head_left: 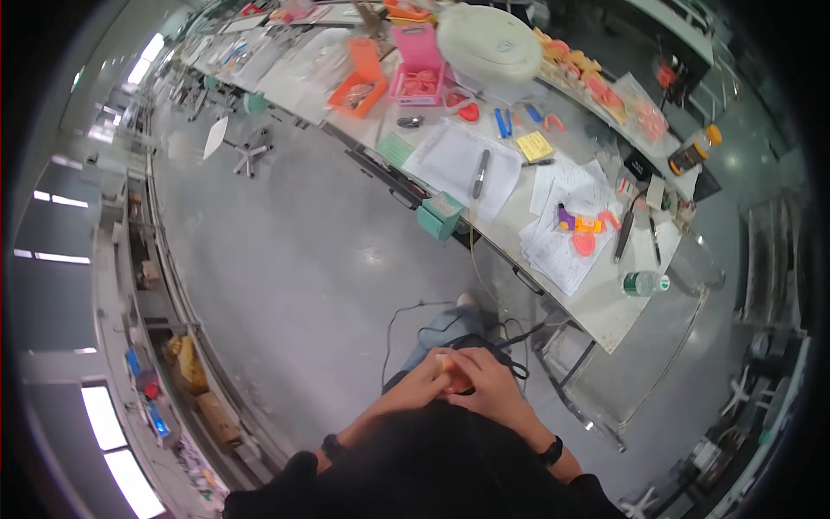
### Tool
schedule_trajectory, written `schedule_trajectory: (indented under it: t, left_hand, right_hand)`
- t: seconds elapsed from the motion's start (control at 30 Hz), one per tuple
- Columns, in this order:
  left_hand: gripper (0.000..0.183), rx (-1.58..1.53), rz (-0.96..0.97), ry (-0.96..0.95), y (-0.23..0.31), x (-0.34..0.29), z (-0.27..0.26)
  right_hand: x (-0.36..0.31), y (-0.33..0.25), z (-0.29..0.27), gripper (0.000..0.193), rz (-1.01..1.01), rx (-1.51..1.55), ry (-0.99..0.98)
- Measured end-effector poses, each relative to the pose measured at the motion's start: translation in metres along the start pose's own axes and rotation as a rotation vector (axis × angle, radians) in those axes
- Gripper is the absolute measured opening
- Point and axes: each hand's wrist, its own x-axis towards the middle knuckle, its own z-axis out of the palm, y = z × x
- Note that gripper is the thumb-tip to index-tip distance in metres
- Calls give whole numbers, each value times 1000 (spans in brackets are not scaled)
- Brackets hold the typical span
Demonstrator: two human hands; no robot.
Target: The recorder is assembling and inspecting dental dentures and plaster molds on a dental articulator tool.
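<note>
Close to my body, over my lap, both hands meet around a small orange-red object (457, 379). Its kind cannot be made out, as the fingers cover most of it. My left hand (425, 381) grips it from the left side, with a yellowish spot showing near its fingertips. My right hand (493, 385) curls over it from the right, fingers bent and touching those of the left. Each wrist wears a dark band.
Ahead stands a long white workbench (596, 322) bearing papers (553, 251), a grey handpiece (481, 173) with a cord, an open pink box (419, 85), an orange box (356, 93) and a bottle (644, 283). A green box (440, 214) sits at its edge. Cables hang near my legs.
</note>
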Motion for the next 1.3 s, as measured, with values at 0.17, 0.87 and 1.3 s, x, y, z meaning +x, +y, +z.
schedule_trajectory:
  t: [0.17, 0.87, 1.3]
  left_hand:
    - [46, -255, 39, 254, -52, -79, -6]
    - [36, -850, 388, 1150, -374, -508, -136]
    - [41, -1062, 500, 1341, -467, -700, -310]
  right_hand:
    - [12, -35, 46, 69, -182, -80, -260]
    - [47, -312, 578, 62, -819, 259, -1189]
    - [111, -476, 899, 61, -866, 280, -1702]
